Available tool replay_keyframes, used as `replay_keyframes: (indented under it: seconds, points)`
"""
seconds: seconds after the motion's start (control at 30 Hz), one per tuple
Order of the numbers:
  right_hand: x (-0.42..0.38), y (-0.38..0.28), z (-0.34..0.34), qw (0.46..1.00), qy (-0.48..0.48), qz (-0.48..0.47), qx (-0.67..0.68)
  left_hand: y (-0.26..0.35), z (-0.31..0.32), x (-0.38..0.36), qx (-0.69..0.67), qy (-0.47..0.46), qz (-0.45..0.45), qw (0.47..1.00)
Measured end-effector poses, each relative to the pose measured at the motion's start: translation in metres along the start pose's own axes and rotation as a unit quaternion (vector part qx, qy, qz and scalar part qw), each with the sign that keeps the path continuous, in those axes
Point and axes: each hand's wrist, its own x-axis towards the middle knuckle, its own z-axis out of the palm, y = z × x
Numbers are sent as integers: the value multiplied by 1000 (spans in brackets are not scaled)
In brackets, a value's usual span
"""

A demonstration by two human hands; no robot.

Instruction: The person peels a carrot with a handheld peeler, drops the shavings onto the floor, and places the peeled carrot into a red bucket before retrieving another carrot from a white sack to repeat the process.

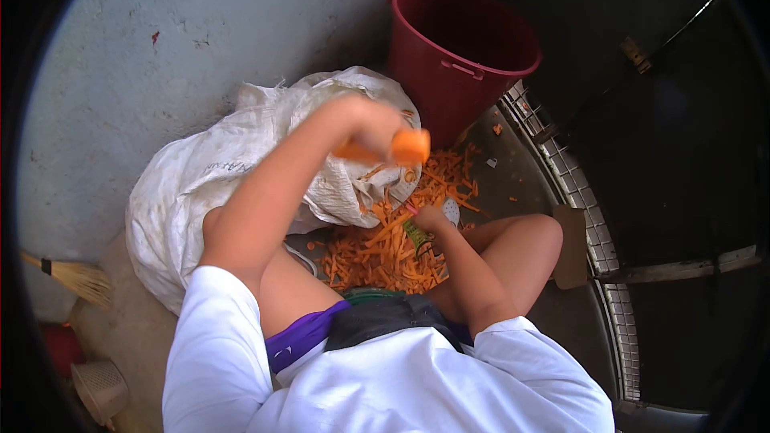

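Carrot (411, 147) is being held aloft by the left hand (375, 130), which is gripping it above the mouth of a white woven sack (204, 172); motion is blurring the fingers. Lower down, the right hand (431, 220) is closing around a slim pink item (411, 208), its type too small to tell. Orange peelings (385, 252) are lying heaped between the legs and spreading toward a dark red bucket (461, 56), which is standing upright beyond the sack. Beside the right hand, a green patterned object (416, 235) is resting among the peelings. Straw broom (80, 277) is lying at the far left, above a perforated basket (101, 389).
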Motion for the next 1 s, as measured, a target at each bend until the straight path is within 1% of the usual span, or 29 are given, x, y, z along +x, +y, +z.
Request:
replay_keyframes:
  seconds: [0.03, 0.07, 0.1, 0.17, 0.27, 0.33, 0.37, 0.4, 0.43, 0.47, 0.5, 0.53, 0.57, 0.6, 0.63, 0.67, 0.7, 0.77, 0.83, 0.9, 1.0]
  points:
    - [-4, -4, -5, 1000, 3, -5, 6, 6, -29, -2, 18, 131, 16, 991]
    - [-9, -7, -9, 1000, 4, -9, 12, -8, -46, 16, 8, 329, 88, 940]
    - [-11, -9, -11, 1000, 6, -14, 17, -22, -64, 38, 98, 646, 154, 741]
    - [-12, -8, -13, 999, 10, -26, 42, -15, -93, 17, 29, 788, 77, 610]
    - [-8, -2, -14, 998, 30, -31, 42, -25, -82, 0, -32, 762, 43, 645]
    - [-6, 0, -14, 998, 28, -19, 44, -55, -47, -11, 25, 655, 10, 755]
    - [-7, 0, -16, 999, 17, -7, 51, -72, -26, -19, 36, 577, -42, 815]
    - [-8, 0, -18, 998, 5, 5, 59, -97, -4, -27, 46, 492, -94, 864]
    - [-8, 1, -17, 998, 10, 4, 56, -140, 26, -32, 23, 396, -90, 914]
    - [-9, 2, -15, 999, 13, 3, 52, -155, 48, -53, -28, 276, -157, 948]
    - [-9, 3, -12, 999, 16, 2, 49, -192, 72, -65, -41, 102, -224, 968]
    - [-8, 2, -11, 999, 10, 0, 38, -227, 102, -82, -92, -18, -285, 954]
    - [-7, 1, -11, 1000, 4, -2, 26, -250, 125, -103, -7, -217, -243, 945]
    - [-5, 1, -9, 1000, -2, -3, 15, -253, 148, -119, -167, -211, -451, 851]
    - [-5, 0, -8, 1000, -1, -7, 9, -267, 172, -140, -178, -253, -451, 837]
    - [-3, 0, -8, 1000, 1, -12, 3, -293, 201, -159, -55, -234, -428, 871]
    - [-1, -2, -8, 1000, 3, -17, -2, -315, 225, -176, 71, -210, -397, 890]
    - [-1, -5, -8, 1000, 8, -6, 23, -327, 236, -211, 122, -59, -525, 841]
    - [-2, -8, -9, 999, 10, 2, 35, -307, 212, -235, 48, 111, -595, 795]
    - [-2, -11, -13, 999, 13, 5, 35, -304, 198, -251, 92, 128, -659, 735]
    - [-5, -21, -17, 999, -16, 35, 30, -273, 172, -267, 140, 101, -685, 708]
